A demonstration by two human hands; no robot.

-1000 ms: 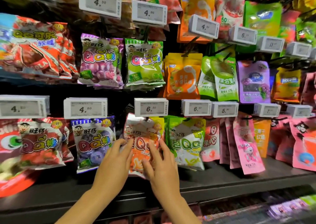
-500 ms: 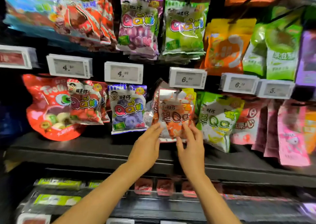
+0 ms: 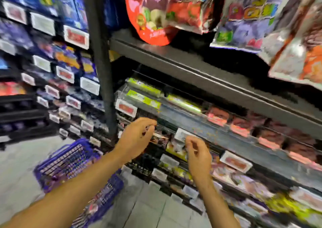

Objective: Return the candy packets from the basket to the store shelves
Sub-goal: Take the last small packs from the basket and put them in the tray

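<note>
Both hands are empty — left hand (image 3: 137, 137) and right hand (image 3: 197, 153) loosely curled; reach down into the purple mesh plastic basket (image 3: 69, 165) for one packet.

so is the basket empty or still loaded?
Cannot tell. The purple basket sits on the floor, too blurred; both hands hold nothing.

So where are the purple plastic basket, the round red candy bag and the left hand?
Purple plastic basket (image 3: 66, 159): head view, mesh wall.
Round red candy bag (image 3: 148, 18): head view, front.
Left hand (image 3: 137, 137): head view, back.
</note>
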